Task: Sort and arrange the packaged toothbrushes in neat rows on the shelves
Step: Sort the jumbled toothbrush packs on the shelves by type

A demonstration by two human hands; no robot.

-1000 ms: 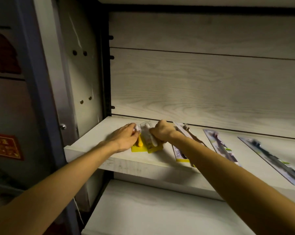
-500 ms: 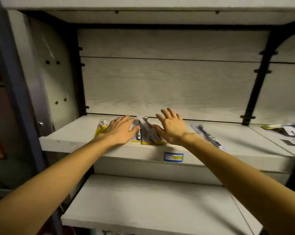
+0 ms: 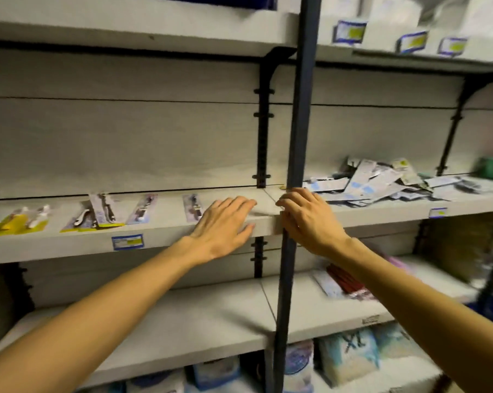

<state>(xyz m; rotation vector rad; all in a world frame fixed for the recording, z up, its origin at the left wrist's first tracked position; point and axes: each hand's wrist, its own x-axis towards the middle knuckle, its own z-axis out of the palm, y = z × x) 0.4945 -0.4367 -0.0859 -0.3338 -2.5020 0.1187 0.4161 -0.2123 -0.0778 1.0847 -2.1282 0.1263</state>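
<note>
Neither grip holds anything. The left hand [image 3: 224,226] lies flat over the front part of the shelf [image 3: 166,239], fingers straight and spread, and its fingertips seem to touch the board, though the blur leaves that unsure. The right hand [image 3: 307,219] hangs just right of the dark upright post [image 3: 296,154], fingers loosely bent and empty; whether it brushes the post cannot be told.

The packaged toothbrushes sit in two places. On the left stretch of shelf a few lie flat, spaced in a loose row: a yellow-backed pack [image 3: 20,221] at the far left, a small overlapping cluster [image 3: 98,212] beside it, then two single packs [image 3: 143,208] and [image 3: 193,207], the last just beside the left hand. Right of the post, a jumbled pile of packs [image 3: 378,182] lies heaped against the back wall, well apart from the row.

These packs are probably very light: thin card backs with clear plastic blisters. They should be stiff along their length but easy to bend or crease, and the glossy plastic could slide when packs are stacked. A pinch at the card edge or across the narrow width looks safest; from the heap, lifting one from the top avoids dragging its neighbours off the shelf.

Both forearms reach forward and up from below, palms down, wrists near level with the shelf edge.
</note>
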